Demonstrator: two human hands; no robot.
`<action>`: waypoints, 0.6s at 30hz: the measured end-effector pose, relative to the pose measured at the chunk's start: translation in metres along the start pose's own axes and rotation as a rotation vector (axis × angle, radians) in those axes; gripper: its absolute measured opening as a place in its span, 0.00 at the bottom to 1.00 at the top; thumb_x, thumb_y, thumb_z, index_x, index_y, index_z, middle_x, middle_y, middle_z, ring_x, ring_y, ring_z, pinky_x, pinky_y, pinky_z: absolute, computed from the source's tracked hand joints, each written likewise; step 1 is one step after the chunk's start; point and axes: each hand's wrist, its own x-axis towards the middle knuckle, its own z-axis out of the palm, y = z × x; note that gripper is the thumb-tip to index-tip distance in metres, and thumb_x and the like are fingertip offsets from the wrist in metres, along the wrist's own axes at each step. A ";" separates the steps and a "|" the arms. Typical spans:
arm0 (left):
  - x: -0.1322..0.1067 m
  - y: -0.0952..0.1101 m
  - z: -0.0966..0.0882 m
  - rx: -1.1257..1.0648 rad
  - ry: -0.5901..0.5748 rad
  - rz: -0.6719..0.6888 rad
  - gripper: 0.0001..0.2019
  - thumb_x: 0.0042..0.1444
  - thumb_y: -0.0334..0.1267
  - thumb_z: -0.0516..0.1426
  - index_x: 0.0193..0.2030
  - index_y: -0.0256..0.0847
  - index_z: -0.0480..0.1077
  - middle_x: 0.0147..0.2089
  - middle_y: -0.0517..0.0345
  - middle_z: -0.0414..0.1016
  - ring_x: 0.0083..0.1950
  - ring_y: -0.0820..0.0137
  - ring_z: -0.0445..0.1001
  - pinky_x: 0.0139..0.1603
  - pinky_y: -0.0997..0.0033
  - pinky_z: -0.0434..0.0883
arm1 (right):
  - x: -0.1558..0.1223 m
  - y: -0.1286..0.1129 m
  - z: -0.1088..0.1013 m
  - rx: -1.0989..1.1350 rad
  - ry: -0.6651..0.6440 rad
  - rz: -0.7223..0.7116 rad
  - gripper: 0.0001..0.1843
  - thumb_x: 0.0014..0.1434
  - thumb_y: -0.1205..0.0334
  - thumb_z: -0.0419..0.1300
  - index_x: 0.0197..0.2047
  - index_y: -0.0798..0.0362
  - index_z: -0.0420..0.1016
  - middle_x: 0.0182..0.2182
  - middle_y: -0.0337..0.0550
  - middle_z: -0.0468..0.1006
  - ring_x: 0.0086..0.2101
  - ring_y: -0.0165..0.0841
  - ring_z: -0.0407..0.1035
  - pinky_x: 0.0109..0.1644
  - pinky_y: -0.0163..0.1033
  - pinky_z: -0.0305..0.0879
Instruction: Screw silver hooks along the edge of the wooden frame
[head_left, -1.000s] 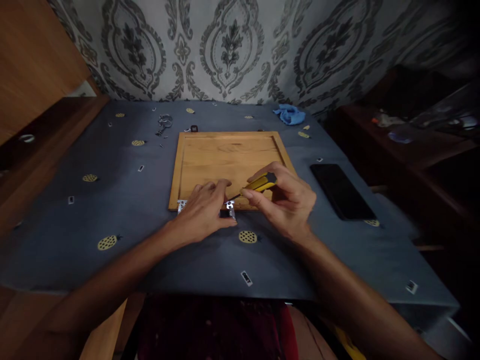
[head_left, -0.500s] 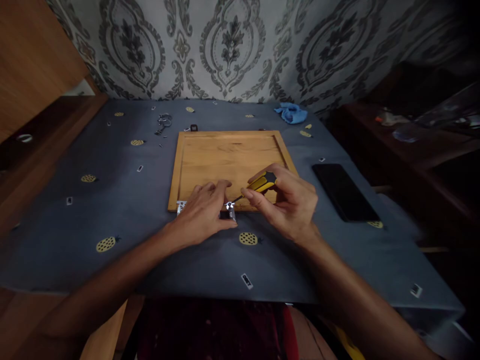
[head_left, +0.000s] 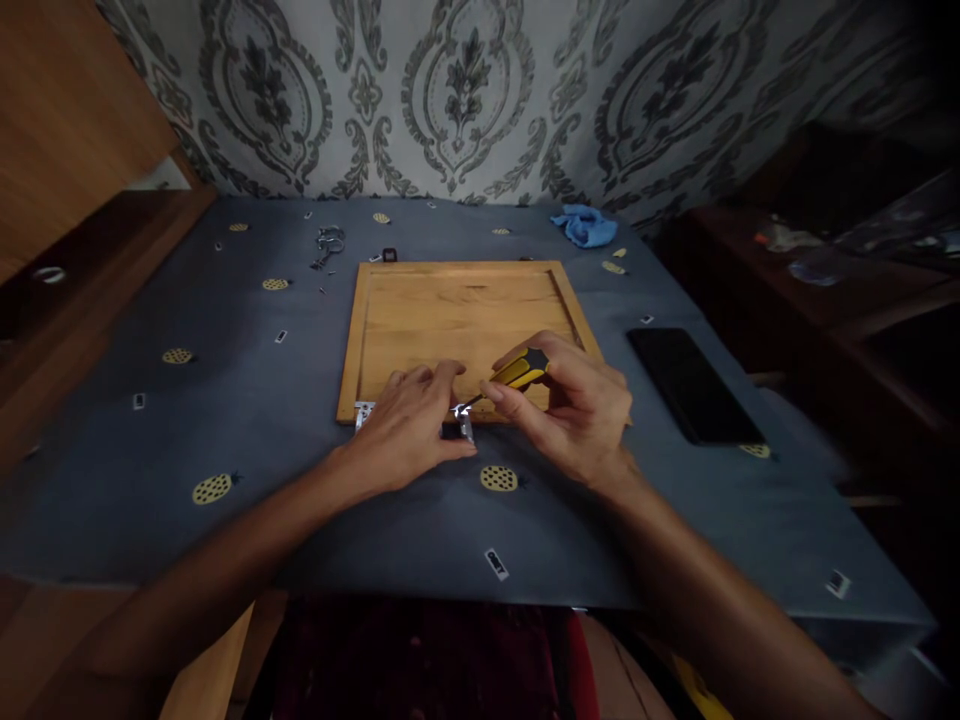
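Observation:
A framed wooden panel [head_left: 465,330] lies flat on the table. At its near edge sits a shiny metal fitting [head_left: 466,428], partly hidden under my left hand [head_left: 405,425]. That hand presses over the fitting, fingers bent onto the panel and thumb along the near side. Another shiny end [head_left: 364,413] shows left of the hand; whether it belongs to the same piece I cannot tell. My right hand [head_left: 577,405] is closed round a yellow-and-black screwdriver [head_left: 519,370], tilted, its tip down at the fitting's right end.
A black phone [head_left: 694,385] lies to the right. Behind the panel are a crumpled blue cloth [head_left: 585,227], a small dark block [head_left: 389,255] and small metal pieces [head_left: 328,243]. The table's cloth [head_left: 262,420] is grey with pineapple prints. A patterned curtain [head_left: 465,100] hangs behind.
My right hand and the screwdriver have turned slightly, the handle shifting a little left. My left hand stays on the fitting. The view has shifted very slightly.

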 end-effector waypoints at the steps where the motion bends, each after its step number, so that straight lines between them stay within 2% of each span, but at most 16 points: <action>1: 0.000 0.000 0.000 -0.001 -0.005 -0.001 0.35 0.54 0.41 0.70 0.64 0.38 0.59 0.60 0.43 0.74 0.63 0.48 0.71 0.62 0.48 0.67 | 0.000 0.000 0.000 0.009 -0.009 0.003 0.10 0.62 0.62 0.67 0.32 0.50 0.71 0.26 0.37 0.74 0.28 0.32 0.70 0.31 0.39 0.65; 4: 0.001 0.000 0.000 -0.009 -0.007 0.000 0.35 0.54 0.40 0.70 0.64 0.38 0.59 0.61 0.42 0.74 0.63 0.48 0.71 0.61 0.48 0.67 | -0.002 0.001 0.002 0.041 -0.009 0.058 0.11 0.61 0.60 0.69 0.31 0.50 0.72 0.26 0.38 0.74 0.27 0.32 0.69 0.31 0.40 0.65; 7: 0.000 0.000 0.000 -0.006 0.005 0.006 0.35 0.53 0.41 0.70 0.63 0.38 0.60 0.59 0.42 0.74 0.61 0.49 0.72 0.59 0.49 0.68 | -0.001 0.002 0.002 0.139 -0.006 0.197 0.13 0.59 0.55 0.71 0.31 0.50 0.72 0.27 0.38 0.74 0.27 0.31 0.68 0.28 0.39 0.65; 12: 0.000 0.001 -0.002 0.005 -0.016 -0.020 0.32 0.53 0.41 0.70 0.60 0.38 0.61 0.52 0.46 0.76 0.56 0.50 0.74 0.56 0.50 0.69 | 0.004 -0.001 -0.003 0.381 -0.109 0.404 0.10 0.61 0.53 0.69 0.41 0.50 0.80 0.31 0.39 0.79 0.25 0.28 0.71 0.27 0.36 0.71; 14: 0.000 0.001 -0.002 -0.003 -0.023 -0.018 0.32 0.53 0.41 0.70 0.60 0.38 0.61 0.51 0.46 0.76 0.56 0.50 0.74 0.57 0.50 0.69 | 0.007 -0.003 -0.006 0.429 -0.130 0.443 0.11 0.60 0.52 0.70 0.38 0.51 0.81 0.31 0.39 0.80 0.24 0.27 0.71 0.26 0.34 0.72; 18: 0.000 -0.002 0.000 -0.016 0.001 -0.003 0.35 0.53 0.42 0.70 0.63 0.39 0.59 0.53 0.46 0.76 0.58 0.50 0.73 0.59 0.49 0.68 | 0.008 -0.004 -0.005 0.438 -0.091 0.441 0.14 0.55 0.51 0.73 0.32 0.52 0.80 0.28 0.38 0.78 0.22 0.27 0.70 0.22 0.32 0.70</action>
